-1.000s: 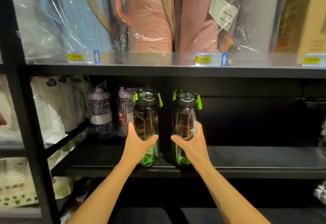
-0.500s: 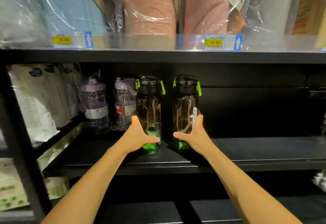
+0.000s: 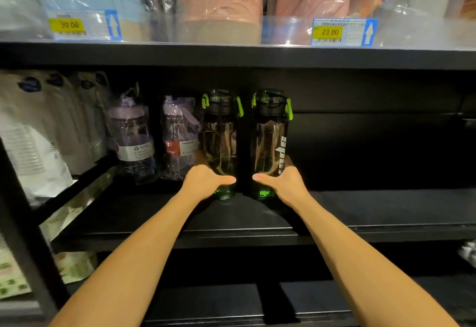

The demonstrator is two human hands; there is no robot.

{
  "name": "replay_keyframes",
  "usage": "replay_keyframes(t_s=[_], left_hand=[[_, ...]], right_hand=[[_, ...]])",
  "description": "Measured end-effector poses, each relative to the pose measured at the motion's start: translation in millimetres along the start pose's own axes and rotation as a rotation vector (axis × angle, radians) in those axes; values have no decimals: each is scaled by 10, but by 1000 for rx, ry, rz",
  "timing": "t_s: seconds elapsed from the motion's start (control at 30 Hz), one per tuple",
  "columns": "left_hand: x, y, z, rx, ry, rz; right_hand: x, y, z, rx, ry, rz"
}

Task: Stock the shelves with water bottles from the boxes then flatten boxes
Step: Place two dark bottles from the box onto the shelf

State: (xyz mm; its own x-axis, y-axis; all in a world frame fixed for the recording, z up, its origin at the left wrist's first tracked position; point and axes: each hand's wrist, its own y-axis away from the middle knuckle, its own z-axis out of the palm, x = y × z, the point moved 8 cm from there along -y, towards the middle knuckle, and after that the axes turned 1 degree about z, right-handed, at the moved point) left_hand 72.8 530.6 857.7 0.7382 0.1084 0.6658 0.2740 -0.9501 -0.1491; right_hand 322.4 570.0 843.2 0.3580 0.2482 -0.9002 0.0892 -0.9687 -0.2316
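Two dark see-through water bottles with black lids and green clips stand upright side by side deep on the black middle shelf [image 3: 360, 208]. My left hand [image 3: 206, 181] grips the lower body of the left bottle [image 3: 221, 141]. My right hand [image 3: 282, 182] grips the lower body of the right bottle [image 3: 270, 143], which bears white lettering. Both green bases rest on the shelf board. No boxes are in view.
Two purple wrapped bottles [image 3: 134, 133] stand just left of the pair. White packets [image 3: 38, 131] fill the bay at far left. The upper shelf [image 3: 231, 55] holds wrapped pink and blue goods behind price tags [image 3: 342, 31]. To the right, the shelf board is bare and dark.
Both hands have pushed the two bottles from the shelf's front edge back toward the rear, beside the purple bottles. My hands have slid lower on the bottles.
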Motion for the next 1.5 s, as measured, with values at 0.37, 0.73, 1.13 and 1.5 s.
replay_keyframes(t_s=[0.37, 0.73, 1.13, 1.5], left_hand=[[-117, -612, 143, 121, 298, 113], [-66, -782, 215, 140, 252, 148], [-81, -788, 189, 253, 161, 96], [46, -575, 207, 114, 68, -61]], right_hand=[[73, -535, 136, 16, -80, -53], [124, -782, 220, 62, -109, -13], [213, -858, 231, 38, -148, -9], [-14, -542, 131, 34, 59, 200]])
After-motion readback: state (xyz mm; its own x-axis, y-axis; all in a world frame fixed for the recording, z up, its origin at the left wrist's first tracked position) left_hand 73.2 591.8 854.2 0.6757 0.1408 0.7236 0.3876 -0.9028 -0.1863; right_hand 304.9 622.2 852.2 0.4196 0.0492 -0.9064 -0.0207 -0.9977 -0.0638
